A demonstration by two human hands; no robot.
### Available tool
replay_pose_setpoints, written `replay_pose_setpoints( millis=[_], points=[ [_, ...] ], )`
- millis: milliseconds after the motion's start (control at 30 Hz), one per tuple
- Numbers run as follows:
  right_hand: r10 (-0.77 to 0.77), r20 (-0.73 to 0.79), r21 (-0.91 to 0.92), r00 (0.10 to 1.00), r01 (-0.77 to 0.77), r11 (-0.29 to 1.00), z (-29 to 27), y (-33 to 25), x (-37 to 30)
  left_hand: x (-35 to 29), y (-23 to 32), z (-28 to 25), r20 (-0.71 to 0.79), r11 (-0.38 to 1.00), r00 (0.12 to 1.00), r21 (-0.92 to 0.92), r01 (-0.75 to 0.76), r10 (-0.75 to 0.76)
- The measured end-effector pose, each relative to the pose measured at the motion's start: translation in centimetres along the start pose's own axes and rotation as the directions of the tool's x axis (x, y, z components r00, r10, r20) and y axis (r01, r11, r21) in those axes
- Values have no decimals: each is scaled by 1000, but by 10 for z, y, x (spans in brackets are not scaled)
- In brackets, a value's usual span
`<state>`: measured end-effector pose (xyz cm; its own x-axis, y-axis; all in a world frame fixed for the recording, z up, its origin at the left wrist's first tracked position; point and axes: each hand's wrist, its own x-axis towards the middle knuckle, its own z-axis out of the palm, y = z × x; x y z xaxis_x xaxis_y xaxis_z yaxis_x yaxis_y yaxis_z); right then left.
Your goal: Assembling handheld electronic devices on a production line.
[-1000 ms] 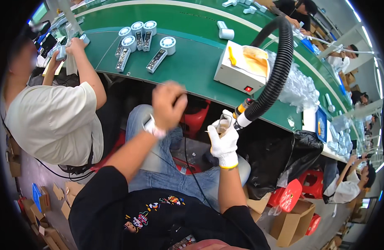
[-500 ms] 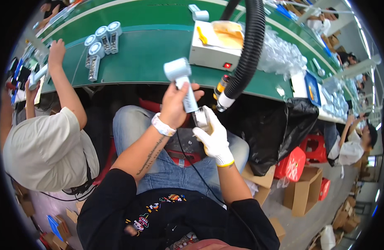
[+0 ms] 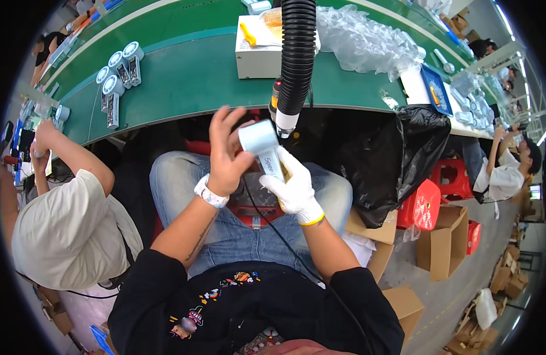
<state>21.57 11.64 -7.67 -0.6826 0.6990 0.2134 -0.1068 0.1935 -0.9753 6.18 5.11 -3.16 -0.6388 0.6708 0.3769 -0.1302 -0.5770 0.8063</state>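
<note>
A light-blue handheld fan [image 3: 258,139], with a round drum head and a straight handle, is held above my lap. My right hand [image 3: 294,188], in a white glove with a yellow cuff edge, is closed around the handle. My bare left hand [image 3: 225,160] is beside the head with its fingers spread; its thumb is close to the head, and I cannot tell whether it touches. A thin black cable [image 3: 267,222] runs across my lap. Just beyond the fan hangs a black corrugated hose [image 3: 298,56] with a white nozzle [image 3: 286,123], next to a yellow-and-black tool [image 3: 276,97].
On the green bench [image 3: 184,77] stand several fans with opened handles [image 3: 113,89], a white box [image 3: 258,64] and a heap of clear plastic bags [image 3: 367,38]. A black bag [image 3: 403,160] hangs at the right, near red stools [image 3: 419,207]. A co-worker [image 3: 71,219] sits at my left.
My left hand has let go of the fan's handle and spread its fingers. My right hand now grips the handle instead of the pale part at its lower end. The view has shifted.
</note>
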Motion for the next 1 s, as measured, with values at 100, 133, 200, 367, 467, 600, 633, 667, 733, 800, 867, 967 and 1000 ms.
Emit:
replay_pose_setpoints(
  millis=[100, 133, 200, 367, 467, 600, 633, 667, 733, 800, 867, 967, 1000],
  points=[
    [530, 128, 692, 838, -458, 557, 6, -12, 28, 4, -10, -20, 39, 952, 969, 200, 230, -243],
    [673, 311, 852, 671, -511, 116, 7, -15, 35, 7, -11, -21, 55, 898, 930, 288, 333, -363],
    [646, 254, 798, 720, -534, 281, 5, -20, 35, 9, -13, -19, 30, 920, 938, 210, 331, -344],
    [356, 86, 257, 930, -366, 894, -15, -29, 18, 16, -6, -24, -26, 921, 932, -165, 353, -362],
    [129, 126, -178, 984, -105, 978, -29, -35, 8, 18, 8, -36, 25, 877, 894, -184, 444, -448],
    [33, 236, -397, 971, 65, 916, -38, -56, 6, 21, 41, -40, 114, 744, 735, 138, 654, -668],
    [74, 256, -368, 964, 27, 929, -40, -64, 8, 23, 47, -39, 118, 655, 649, 249, 714, -752],
    [114, 275, -341, 955, -14, 940, -42, -67, 9, 24, 50, -40, 109, 552, 553, 356, 754, -826],
    [163, 478, -238, 863, -52, 970, -48, -61, 9, 6, 58, -43, 384, 721, 744, 668, 184, -547],
    [229, 665, -217, 711, -110, 970, -49, -56, -5, -28, 71, -27, 649, 790, 727, 558, -256, -223],
    [280, 659, -304, 698, -94, 948, -44, -60, -25, -65, 63, -34, 611, 846, 788, 457, -274, -76],
    [303, 584, -424, 753, -35, 905, -46, -71, -27, -78, 52, -38, 626, 848, 778, 441, -293, -57],
    [303, 580, -427, 756, -35, 904, -47, -71, -20, -75, 49, -39, 627, 845, 778, 440, -303, -48]
  ],
)
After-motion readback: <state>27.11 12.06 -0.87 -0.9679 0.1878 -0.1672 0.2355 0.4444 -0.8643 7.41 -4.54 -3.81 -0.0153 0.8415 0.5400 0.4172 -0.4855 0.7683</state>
